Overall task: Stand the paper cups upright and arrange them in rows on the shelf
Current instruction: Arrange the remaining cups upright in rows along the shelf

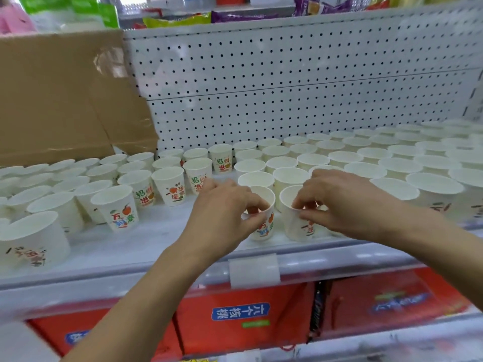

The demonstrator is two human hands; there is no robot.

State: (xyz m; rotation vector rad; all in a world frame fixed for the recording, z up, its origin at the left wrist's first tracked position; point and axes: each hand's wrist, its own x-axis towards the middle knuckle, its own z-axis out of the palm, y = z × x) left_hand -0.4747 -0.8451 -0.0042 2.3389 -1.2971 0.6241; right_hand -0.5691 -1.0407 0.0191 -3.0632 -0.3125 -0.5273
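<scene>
The cups (121,209) are white, with red, green, orange and blue writing and little fruit pictures. The shelf (146,239) is white. The back wall (287,74) is white with rows of black dots. The box (52,100) is brown. The cartons (209,335) below are red with blue labels.

You face a white pegboard back panel (287,74) under bright, even light. Left of it stands a brown cardboard box (52,100) with glossy tape on its flap; above it, bright snack packets (177,20), blurred. Below the panel runs the pale shelf (156,231), with a clear label holder (254,270) on its front edge and red cartons (235,322) with blue labels underneath.
</scene>
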